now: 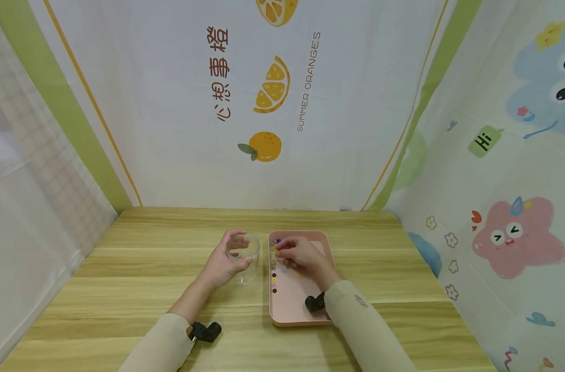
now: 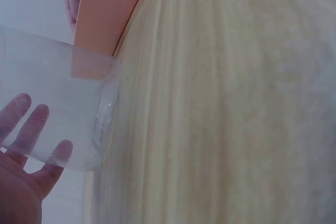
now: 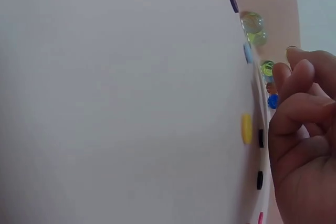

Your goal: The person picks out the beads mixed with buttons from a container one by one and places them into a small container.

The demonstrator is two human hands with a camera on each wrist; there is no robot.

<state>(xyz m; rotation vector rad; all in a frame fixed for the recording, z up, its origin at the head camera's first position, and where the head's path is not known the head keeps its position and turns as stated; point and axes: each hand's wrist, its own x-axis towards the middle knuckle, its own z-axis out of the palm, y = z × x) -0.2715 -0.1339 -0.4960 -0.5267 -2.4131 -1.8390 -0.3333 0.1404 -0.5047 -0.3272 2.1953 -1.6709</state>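
My left hand (image 1: 222, 264) grips a clear plastic jar (image 1: 246, 275) with an open mouth, held beside the tray's left wall. In the left wrist view, fingers show through the jar wall (image 2: 79, 103). My right hand (image 1: 304, 257) is over the pink tray (image 1: 296, 307), its fingers bent near the left edge. Close to its fingertips, the right wrist view shows a yellow-green glass marble (image 3: 267, 68) and a blue ribbed piece (image 3: 273, 101). Whether the fingertips pinch anything is hidden. Two more glass marbles (image 3: 253, 22) lie along the same edge.
Small button-like discs lie in the tray, among them a yellow one (image 1: 298, 276) and a dark one (image 1: 275, 290). Black wrist cameras (image 1: 206, 331) sit at both sleeves. Beneath everything is a wooden table (image 1: 161, 263), with printed cloth (image 1: 180, 165) behind and at the sides.
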